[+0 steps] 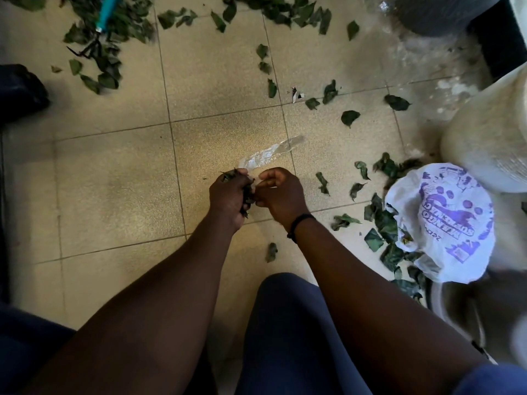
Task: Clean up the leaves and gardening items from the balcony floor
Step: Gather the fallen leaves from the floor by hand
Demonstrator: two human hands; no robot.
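leaves (245, 195), dark green, seemingly crumpled

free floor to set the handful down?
Bare tiles left of the left hand, running up toward the rake, and below the wrapper. Crowded: leaves around the bag at right, and the leaf pile at top left.

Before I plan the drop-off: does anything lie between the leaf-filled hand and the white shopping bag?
Only the right hand, which pinches a clear plastic strip beside the left hand. Past it, just loose leaves flat on the tiles before the white bag.
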